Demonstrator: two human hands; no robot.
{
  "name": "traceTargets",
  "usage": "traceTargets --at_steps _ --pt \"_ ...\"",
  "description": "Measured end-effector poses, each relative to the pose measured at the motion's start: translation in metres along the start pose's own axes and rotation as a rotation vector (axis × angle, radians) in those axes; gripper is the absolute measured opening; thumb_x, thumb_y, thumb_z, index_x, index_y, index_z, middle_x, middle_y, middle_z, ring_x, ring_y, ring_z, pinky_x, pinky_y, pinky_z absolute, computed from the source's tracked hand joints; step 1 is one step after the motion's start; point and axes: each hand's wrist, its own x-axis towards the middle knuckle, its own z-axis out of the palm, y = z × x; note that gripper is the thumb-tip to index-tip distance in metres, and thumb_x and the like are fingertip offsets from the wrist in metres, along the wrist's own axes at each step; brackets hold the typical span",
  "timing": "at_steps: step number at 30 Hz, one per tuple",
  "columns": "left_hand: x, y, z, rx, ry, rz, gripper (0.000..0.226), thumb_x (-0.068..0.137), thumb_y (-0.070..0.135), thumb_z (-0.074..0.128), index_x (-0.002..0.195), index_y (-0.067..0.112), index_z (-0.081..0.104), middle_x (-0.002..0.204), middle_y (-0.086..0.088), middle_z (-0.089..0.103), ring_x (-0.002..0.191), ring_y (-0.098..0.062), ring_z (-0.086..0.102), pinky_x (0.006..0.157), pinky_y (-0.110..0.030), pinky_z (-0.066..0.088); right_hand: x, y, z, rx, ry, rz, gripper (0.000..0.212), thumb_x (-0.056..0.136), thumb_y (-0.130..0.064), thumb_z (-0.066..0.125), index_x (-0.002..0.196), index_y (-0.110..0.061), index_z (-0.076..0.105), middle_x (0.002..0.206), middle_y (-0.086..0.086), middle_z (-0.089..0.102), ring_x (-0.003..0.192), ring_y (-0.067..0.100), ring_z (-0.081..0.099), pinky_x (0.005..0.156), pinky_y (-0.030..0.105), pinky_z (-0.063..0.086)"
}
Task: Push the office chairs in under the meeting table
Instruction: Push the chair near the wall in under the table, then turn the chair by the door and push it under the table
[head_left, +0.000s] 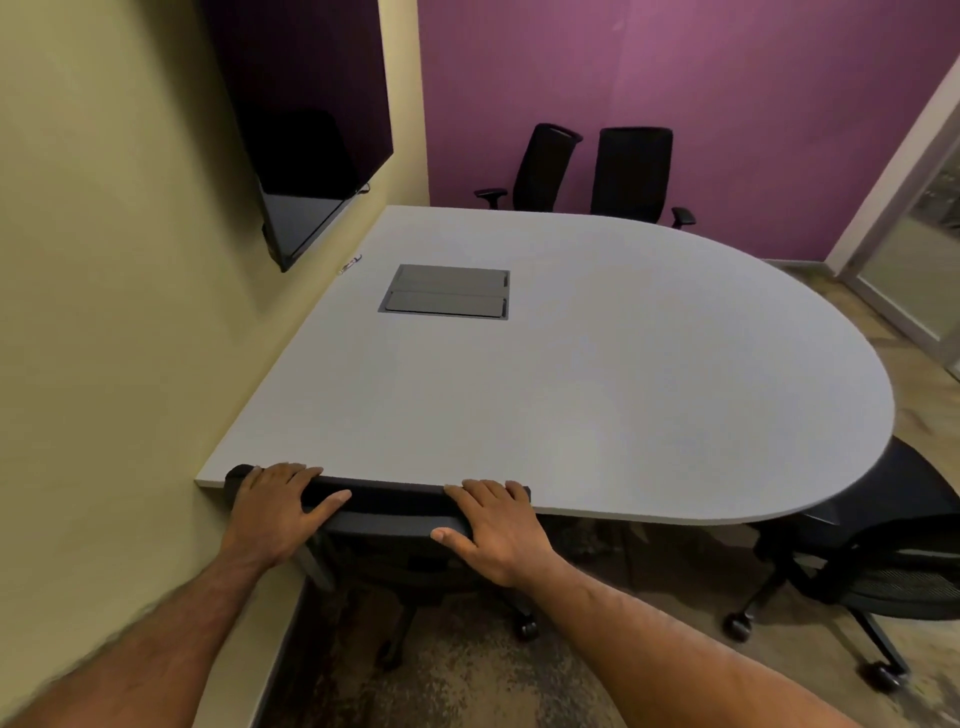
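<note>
Head view caught both hands on the top rail of the near chair (384, 499) — the left hand (270, 512) at the rail's left end, the right hand (498, 530) toward its right end. Left fingers (283, 475) were lying together over the top of the rail, thumb splayed out along its near face. Right fingers (488, 491) were likewise close together over the rail, thumb stretched left along the near face; both hands were wrapped on the rail. That rail sat tight against the table's (597, 374) near edge, close to the near-left corner by the yellow wall (104, 260), with the seat and wheeled base showing below the edge.

Second chair (893, 561) stood at the table's rounded right end — its seat partly under the curve, its casters out on the carpet (467, 670). Two more chairs were at the far edge against the purple wall (727, 104): the left one (543, 166) turned at an angle, the right one (631, 174) facing square, only backs and armrests visible above the tabletop. Whether their seats were under the table could not be told.

Grey cable hatch (447, 290) sat flush in the tabletop toward the left edge. Dark screen (306, 130) hung on the yellow wall above that edge.
</note>
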Motion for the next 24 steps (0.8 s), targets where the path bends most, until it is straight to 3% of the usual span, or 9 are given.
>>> traceTargets --at_steps 6,12,17,24 --pt "0.005 -0.001 0.003 -0.043 0.044 0.022 0.091 0.08 0.087 0.025 0.115 0.017 0.072 0.114 -0.005 0.073 0.111 -0.028 0.064 0.102 -0.054 0.043 -0.023 0.024 -0.011 0.038 -0.011 -0.017 0.068 0.1 -0.063 0.034 0.155 -0.024 0.028 0.161 0.003 0.029 0.148 0.023 0.022 0.124 0.046 0.009" --pt "0.021 0.037 -0.01 -0.075 -0.216 0.109 0.102 0.072 0.092 0.022 0.131 0.02 0.062 0.131 -0.001 0.066 0.119 -0.024 0.06 0.108 -0.05 0.039 -0.053 0.057 -0.018 0.124 0.055 0.035 0.066 0.098 -0.058 0.044 0.152 -0.022 0.032 0.158 0.003 0.032 0.145 0.021 0.028 0.121 0.045 0.022" --pt "0.018 0.139 -0.009 -0.14 -0.281 0.307 0.088 0.08 0.086 0.034 0.14 0.025 0.054 0.14 0.005 0.059 0.122 -0.016 0.058 0.103 -0.039 0.046 -0.091 0.102 -0.016 0.166 0.024 0.2 0.068 0.096 -0.059 0.046 0.15 -0.02 0.034 0.149 0.007 0.043 0.133 0.026 0.043 0.113 0.045 0.034" --pt "0.011 0.309 0.019 -0.121 -0.238 0.578 0.084 0.083 0.083 0.034 0.143 0.026 0.048 0.145 0.003 0.049 0.13 -0.016 0.048 0.108 -0.039 0.041 -0.182 0.2 -0.015 0.212 0.036 0.501 0.068 0.095 -0.059 0.051 0.15 -0.022 0.036 0.148 0.004 0.044 0.135 0.024 0.042 0.115 0.045 0.028"
